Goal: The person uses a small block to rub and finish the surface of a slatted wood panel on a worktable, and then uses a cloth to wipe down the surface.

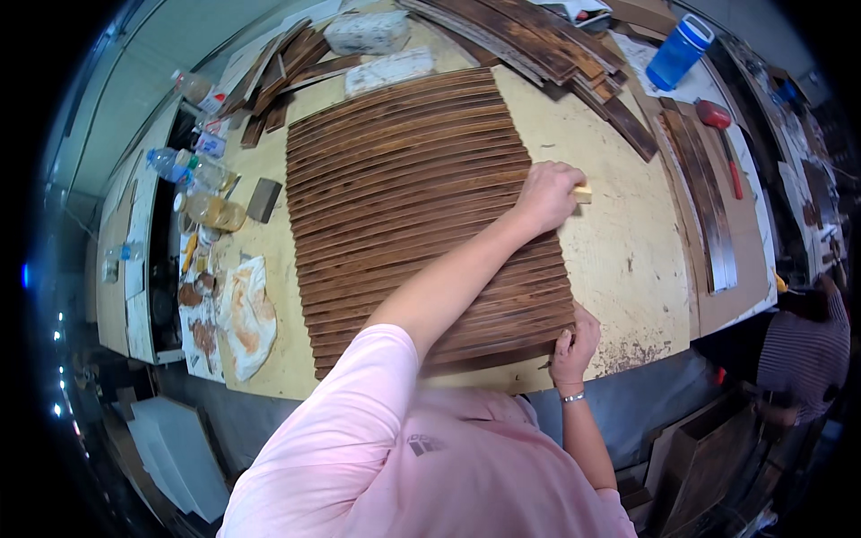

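A large dark brown slatted wood panel [421,215] with ridged slats lies on the pale worktable [628,296]. My left arm reaches across it, and my left hand [545,195] is closed at the panel's right edge. A small pale yellow block [583,194] sticks out from its fingers; the rest of the block is hidden. Nearer to me, my right hand [576,348], with a band at the wrist, grips the panel at its near right corner. Its thumb shows there, while some fingers are partly hidden.
Dark boards [529,45] are piled at the back, beside wrapped white blocks [390,70]. Bottles [215,212], a dark block [263,200] and a stained cloth [247,314] lie left. At right are a blue jug [680,54], a red mallet [714,115] and long strips [700,197]. Another person [803,350] is far right.
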